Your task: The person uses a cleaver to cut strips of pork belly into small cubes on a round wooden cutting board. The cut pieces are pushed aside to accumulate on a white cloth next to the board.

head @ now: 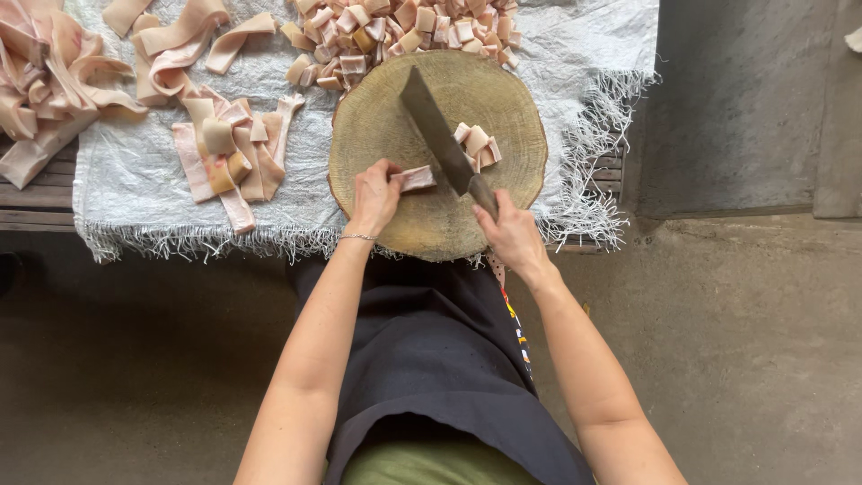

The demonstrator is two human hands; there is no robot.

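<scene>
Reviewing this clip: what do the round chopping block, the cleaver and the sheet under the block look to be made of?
Chopping block: a cross-cut wood slice, unfinished, with growth rings and a rough bark-like edge.
Cleaver, gripped by the right hand: dull dark metal blade, probably steel; the handle is hidden by the hand.
Sheet: likely woven plastic sacking, whitish, with frayed loose threads along its edges.

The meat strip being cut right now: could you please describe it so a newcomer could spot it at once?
Find the round wooden chopping block. On it, the left hand pins a short pink meat strip against the cleaver. Unlike the cut cubes beyond the blade, it is uncut and held.
</scene>
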